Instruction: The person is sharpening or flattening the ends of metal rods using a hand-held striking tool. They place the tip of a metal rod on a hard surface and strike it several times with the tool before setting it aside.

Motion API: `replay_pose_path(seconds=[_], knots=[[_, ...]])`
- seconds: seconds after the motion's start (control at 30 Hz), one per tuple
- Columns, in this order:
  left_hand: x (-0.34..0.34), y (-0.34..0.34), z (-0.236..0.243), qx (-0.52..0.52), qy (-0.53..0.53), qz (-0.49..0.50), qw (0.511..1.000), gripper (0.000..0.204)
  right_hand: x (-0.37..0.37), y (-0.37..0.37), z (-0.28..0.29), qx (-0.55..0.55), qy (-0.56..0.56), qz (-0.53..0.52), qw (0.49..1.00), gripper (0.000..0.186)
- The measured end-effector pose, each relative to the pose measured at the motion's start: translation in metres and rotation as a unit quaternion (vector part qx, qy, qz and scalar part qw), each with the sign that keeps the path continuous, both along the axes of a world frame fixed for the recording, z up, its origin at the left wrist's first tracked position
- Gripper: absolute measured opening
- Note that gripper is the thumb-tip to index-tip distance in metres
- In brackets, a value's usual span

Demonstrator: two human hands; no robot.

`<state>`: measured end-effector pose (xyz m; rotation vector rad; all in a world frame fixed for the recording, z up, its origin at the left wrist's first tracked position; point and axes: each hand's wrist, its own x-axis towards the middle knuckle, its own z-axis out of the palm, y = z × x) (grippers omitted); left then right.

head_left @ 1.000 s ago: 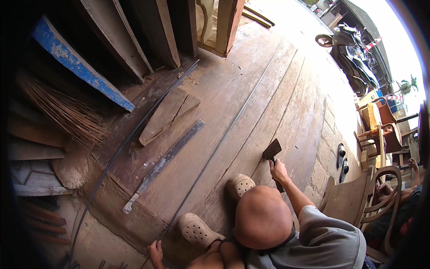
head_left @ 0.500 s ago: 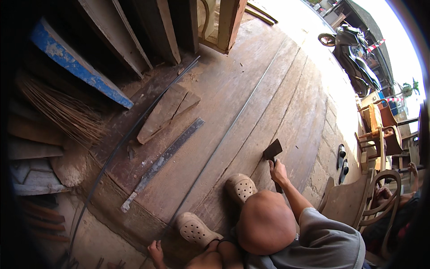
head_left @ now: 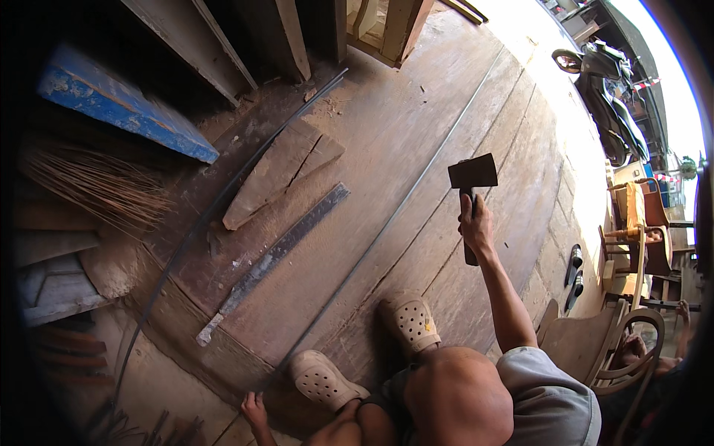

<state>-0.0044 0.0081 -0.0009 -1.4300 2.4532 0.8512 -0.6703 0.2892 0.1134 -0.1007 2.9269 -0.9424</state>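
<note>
My right hand is closed around the handle of a dark hatchet, whose broad blade points away from me above the boards. At the bottom, my left hand has its fingers curled at the near end of a long thin metal rod. The rod runs away from me across the wooden planks, passing beside my left clog. My right clog stands on the planks to the right of the rod.
A split wood block and a flat dark bar lie on the left. Beyond them are a black cable, a stick broom and a blue-painted plank. Wooden chair parts and another person's arm are at right.
My right hand has lifted the hatchet and moved it forward, farther from my knee. My left hand has stayed nearly in place. The view has shifted slightly.
</note>
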Motion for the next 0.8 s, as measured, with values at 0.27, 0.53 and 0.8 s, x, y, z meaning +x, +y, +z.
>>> replay_pose_path(seconds=[0.27,0.53,0.8], knots=[[0.004,-0.005,-0.001,0.003,-0.015,-0.040,0.999,0.022,-0.041,-0.041,-0.006,-0.001,0.117,-0.013,0.993,0.027],[0.003,-0.012,0.001,0.025,-0.030,-0.041,0.998,0.027,-0.029,-0.022,-0.055,0.115,0.023,0.120,0.986,0.033],[0.012,-0.016,-0.015,0.039,0.020,-0.054,0.998,0.027,-0.022,-0.030,-0.075,0.189,0.009,0.147,0.971,0.029]])
